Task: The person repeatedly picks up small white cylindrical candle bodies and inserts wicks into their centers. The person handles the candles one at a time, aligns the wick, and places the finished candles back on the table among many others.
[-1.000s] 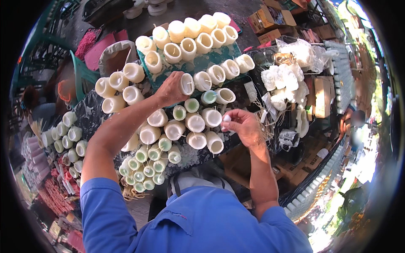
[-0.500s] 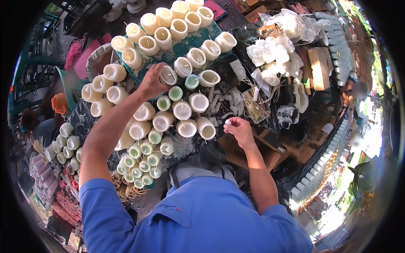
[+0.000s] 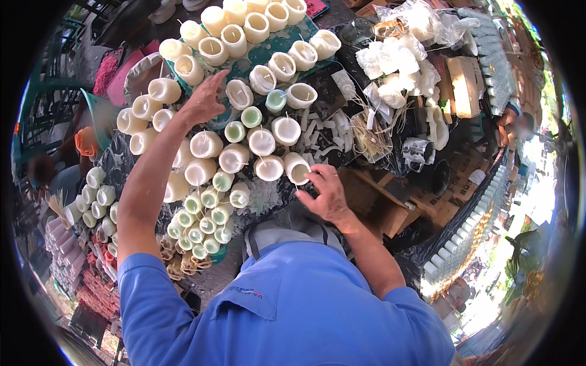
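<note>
Fingers apart and empty, my left hand (image 3: 207,100) is over the green board (image 3: 210,116), just left of a white hollow candle (image 3: 239,94) with a wick inside. My right hand (image 3: 328,195) is at the near edge of the group, fingers spread beside the rim of another hollow candle (image 3: 297,168). Its fingertips seem to touch that rim, and no piece shows in them. Between my hands stand several wide cream candles (image 3: 233,158) and small pale green ones (image 3: 234,131). Rows of cream candles (image 3: 233,40) stand farther back on the board.
Small green-tinted candles (image 3: 207,224) crowd the near left. White wax scraps (image 3: 314,128) lie right of the group, beside a bundle of wicks (image 3: 372,141) and white flower-shaped pieces (image 3: 390,58). An open cardboard box (image 3: 381,210) sits below right. Another person's hand (image 3: 505,119) shows far right.
My left hand has let go of the candle and drawn back left. My right hand has moved left to the near candle; the small white piece it held no longer shows.
</note>
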Demonstrator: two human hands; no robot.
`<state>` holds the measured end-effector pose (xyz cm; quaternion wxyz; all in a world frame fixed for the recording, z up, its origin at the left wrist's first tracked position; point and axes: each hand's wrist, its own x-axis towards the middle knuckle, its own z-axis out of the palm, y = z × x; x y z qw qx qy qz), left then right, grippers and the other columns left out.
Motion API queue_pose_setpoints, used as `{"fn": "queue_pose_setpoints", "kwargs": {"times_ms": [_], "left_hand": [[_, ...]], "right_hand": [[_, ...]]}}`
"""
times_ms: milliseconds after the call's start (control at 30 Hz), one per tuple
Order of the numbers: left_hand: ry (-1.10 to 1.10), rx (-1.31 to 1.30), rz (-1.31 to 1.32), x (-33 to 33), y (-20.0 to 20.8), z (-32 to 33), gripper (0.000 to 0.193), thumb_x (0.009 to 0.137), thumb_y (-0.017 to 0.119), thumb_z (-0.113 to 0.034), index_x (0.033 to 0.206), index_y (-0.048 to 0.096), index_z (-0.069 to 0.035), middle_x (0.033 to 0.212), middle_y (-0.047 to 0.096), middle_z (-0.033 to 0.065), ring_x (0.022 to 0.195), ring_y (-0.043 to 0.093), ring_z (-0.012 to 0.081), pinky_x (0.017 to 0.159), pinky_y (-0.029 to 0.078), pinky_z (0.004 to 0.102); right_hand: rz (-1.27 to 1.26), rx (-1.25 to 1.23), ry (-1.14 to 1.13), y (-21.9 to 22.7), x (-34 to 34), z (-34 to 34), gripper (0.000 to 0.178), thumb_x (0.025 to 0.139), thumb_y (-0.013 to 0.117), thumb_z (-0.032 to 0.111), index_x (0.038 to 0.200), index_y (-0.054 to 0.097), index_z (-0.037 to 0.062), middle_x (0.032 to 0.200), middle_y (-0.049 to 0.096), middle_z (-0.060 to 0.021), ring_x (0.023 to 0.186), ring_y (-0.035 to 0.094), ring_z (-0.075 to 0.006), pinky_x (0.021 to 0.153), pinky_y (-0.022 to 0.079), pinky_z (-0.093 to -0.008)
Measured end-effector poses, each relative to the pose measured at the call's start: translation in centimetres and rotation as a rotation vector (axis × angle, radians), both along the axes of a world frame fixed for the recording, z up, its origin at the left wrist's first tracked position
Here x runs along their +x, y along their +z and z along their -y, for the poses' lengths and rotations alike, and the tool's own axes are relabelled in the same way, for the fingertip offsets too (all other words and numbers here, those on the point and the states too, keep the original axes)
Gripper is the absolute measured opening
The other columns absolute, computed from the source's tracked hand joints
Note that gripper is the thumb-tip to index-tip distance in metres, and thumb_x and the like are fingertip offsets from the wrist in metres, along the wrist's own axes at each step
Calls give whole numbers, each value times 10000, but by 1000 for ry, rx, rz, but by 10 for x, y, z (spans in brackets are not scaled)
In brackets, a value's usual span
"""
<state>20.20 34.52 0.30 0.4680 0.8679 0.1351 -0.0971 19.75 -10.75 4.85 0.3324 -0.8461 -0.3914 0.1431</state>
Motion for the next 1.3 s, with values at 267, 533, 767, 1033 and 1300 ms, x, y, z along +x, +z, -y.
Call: {"fn": "queue_pose_setpoints", "kwargs": {"times_ms": [267,533,767,1033,1300], "left_hand": [[261,78,341,-84,105,116,536,889,786,37,1404,670,-55,1279,739,131,1071,736,224,883,617,357],[35,154,171,-137,83,300,492,916,782,-134,1383,651,-51,1329,636,223,1119,696,367,793,655,461],[20,421,205,-127,29,327,481,893,732,-111,1364,654,-50,1376,594,232,1105,675,366,819,635,466],[17,450,336,-116,26,314,196,824,666,-14,1018,692,-32,993,688,116,972,684,324,808,597,467],[182,164,271,-108,24,299,159,935,699,-16,1076,774,-8,1002,784,183,957,754,392,865,600,451]], "right_hand": [[151,59,-14,-51,-10,-23,845,746,956,127,1469,522,71,1328,648,-227,1218,649,-442,1043,562,-508],[-2,170,205,-42,13,5,685,787,907,146,1394,606,44,1309,695,-188,1170,692,-419,1008,592,-476],[281,10,-107,-50,110,1,257,921,643,20,1171,687,-13,1139,717,-209,935,737,-405,819,626,-470],[355,-530,-289,-109,146,-24,299,1103,515,240,1195,523,-45,871,757,-277,776,776,-476,722,647,-549],[661,-626,-72,-101,146,-22,318,975,657,131,1202,637,-90,1000,707,-151,775,800,-269,625,657,-364]]}}
